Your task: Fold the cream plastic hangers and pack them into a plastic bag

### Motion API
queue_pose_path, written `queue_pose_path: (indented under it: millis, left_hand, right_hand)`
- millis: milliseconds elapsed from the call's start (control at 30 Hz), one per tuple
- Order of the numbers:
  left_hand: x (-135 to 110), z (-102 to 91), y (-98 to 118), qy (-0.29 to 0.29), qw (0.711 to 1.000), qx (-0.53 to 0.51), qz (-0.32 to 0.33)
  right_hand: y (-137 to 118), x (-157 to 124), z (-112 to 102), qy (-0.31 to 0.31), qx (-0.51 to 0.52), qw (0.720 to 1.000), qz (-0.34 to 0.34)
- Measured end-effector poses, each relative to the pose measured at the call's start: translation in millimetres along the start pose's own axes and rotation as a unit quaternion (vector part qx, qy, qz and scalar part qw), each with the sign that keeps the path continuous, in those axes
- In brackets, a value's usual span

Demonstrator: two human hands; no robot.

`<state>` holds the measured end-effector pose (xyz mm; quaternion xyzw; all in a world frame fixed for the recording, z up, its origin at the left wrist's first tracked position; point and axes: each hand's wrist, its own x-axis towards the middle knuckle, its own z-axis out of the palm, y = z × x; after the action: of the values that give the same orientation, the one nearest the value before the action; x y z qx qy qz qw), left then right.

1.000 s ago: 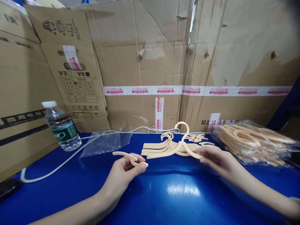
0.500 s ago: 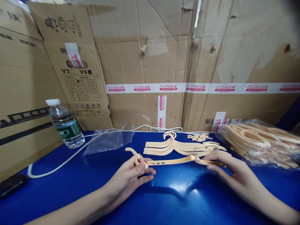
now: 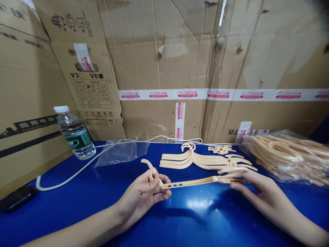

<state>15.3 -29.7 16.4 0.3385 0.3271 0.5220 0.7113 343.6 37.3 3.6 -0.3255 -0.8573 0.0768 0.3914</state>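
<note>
Cream plastic hook piece (image 3: pixel 149 168), small and curved, pinched in left hand (image 3: pixel 143 197) at 7 o'clock, tip arching up toward 11 o'clock. Long cream plastic hanger arm (image 3: pixel 191 183), flat strip with small rectangular slots near its left end, held level above the blue table; its left end meets the hook piece, its right end sits in right hand (image 3: pixel 253 188) at 4 o'clock.

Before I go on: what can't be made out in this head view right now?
- Joint between hook piece and hanger arm: covered by the left hand fingers.
- Arm's far end: hidden under the right hand.
- Count of hangers in the bag: blurred by crinkled plastic, cut by the right edge.
- Dark object at the left edge: cropped, unidentifiable.
- Box label print: too small.
</note>
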Motion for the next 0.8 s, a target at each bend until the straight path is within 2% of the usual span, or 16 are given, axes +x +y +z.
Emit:
queue_pose_path:
  millis: [367,600,800]
  left_hand:
    - [-0.2,-0.2,-2.3,0.037,0.999,0.020,0.015]
    - [-2.1,1.9,-4.0,0.054,0.997,0.056,0.027]
    - [0.8,2.1,-6.9,0.098,0.990,0.064,0.073]
  right_hand:
    - [-5.4,-1.3,1.4,-0.003,0.007,1.000,0.026]
    - [-9.4,-3.4,1.2,-0.002,0.005,1.000,0.011]
    - [-22.7,-1.1,0.9,-0.005,0.019,1.000,-0.018]
